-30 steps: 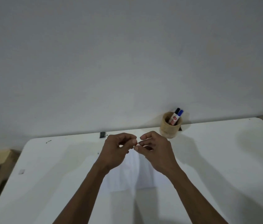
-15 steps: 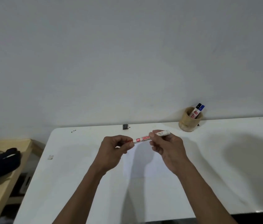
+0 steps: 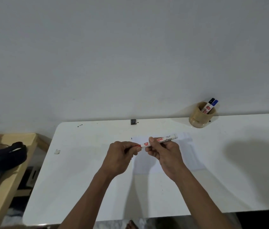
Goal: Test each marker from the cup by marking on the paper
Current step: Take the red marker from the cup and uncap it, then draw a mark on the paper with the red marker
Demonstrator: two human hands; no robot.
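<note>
While two markers [image 3: 210,105] stand cupped, both hands (left [image 3: 122,156], right [image 3: 165,154]) grip one marker [image 3: 161,140].

Above a white worktop [image 3: 84,162], the right hand [image 3: 165,152] grips the barrel of a white marker [image 3: 161,140], held nearly level over a sheet of paper [image 3: 190,156]. The left hand [image 3: 122,154] pinches its red cap end. A wooden cup [image 3: 199,119] near the wall holds a black-capped marker [image 3: 210,101] and a blue-capped marker [image 3: 215,103].
</note>
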